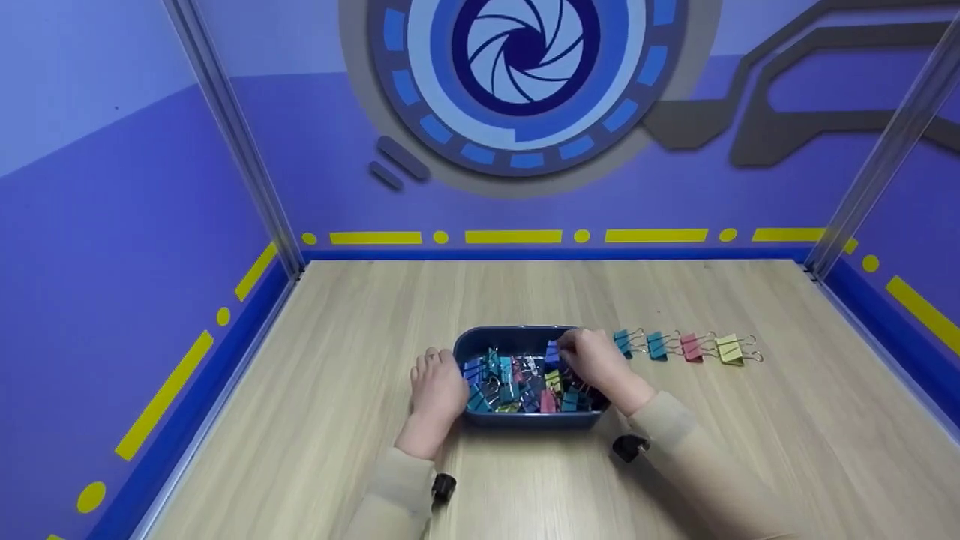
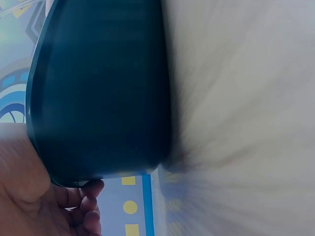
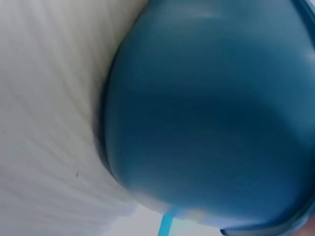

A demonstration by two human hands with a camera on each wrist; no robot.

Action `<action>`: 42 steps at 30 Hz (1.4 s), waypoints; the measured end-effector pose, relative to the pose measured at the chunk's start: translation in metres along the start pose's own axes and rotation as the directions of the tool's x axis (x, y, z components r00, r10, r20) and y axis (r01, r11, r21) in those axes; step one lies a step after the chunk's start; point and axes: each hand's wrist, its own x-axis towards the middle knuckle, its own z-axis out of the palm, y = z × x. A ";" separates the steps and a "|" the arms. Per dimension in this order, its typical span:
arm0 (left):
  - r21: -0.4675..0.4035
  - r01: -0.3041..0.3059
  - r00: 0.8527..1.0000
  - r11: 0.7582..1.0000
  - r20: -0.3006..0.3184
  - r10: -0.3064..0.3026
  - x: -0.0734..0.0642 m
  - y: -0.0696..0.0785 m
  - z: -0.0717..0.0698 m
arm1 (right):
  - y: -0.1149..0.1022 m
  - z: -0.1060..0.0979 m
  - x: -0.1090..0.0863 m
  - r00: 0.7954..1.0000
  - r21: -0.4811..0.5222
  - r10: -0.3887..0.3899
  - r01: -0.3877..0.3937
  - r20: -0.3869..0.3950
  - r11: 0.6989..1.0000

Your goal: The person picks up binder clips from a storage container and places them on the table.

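A dark blue plastic box (image 1: 529, 421) stands on the table, holding several binder clips (image 1: 508, 391) in teal, blue, pink and yellow, jumbled together. My left hand (image 1: 439, 386) holds the box by its left end; in the left wrist view the thumb side lies against the rim and curled fingers (image 2: 91, 216) show at the corner. Over the right part of the box, my right hand (image 1: 596, 361) pinches a purple-blue binder clip (image 1: 553, 352) at the fingertips. The right wrist view is mostly the box's outer wall (image 3: 206, 128), and the fingers are hidden there.
To the right of the box, several binder clips lie in a row: a teal clip (image 1: 622, 343), another teal clip (image 1: 657, 346), a pink clip (image 1: 691, 348) and a yellow clip (image 1: 729, 350). The wooden table (image 1: 352, 315) is bounded by purple-blue walls (image 1: 315, 165).
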 end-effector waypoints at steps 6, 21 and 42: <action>0.003 -0.015 1.000 1.000 -0.012 0.015 0.000 -0.001 0.002 | 0.005 -0.010 -0.001 0.996 0.092 -0.034 0.041 -0.081 0.995; 0.009 -0.013 1.000 1.000 -0.015 0.013 0.001 -0.001 0.000 | 0.044 -0.063 -0.012 0.977 0.220 0.144 -0.107 -0.159 0.970; -0.015 0.002 0.999 1.000 0.038 -0.001 0.000 0.000 -0.003 | 0.091 -0.060 -0.033 0.957 0.066 0.189 -0.208 0.220 0.976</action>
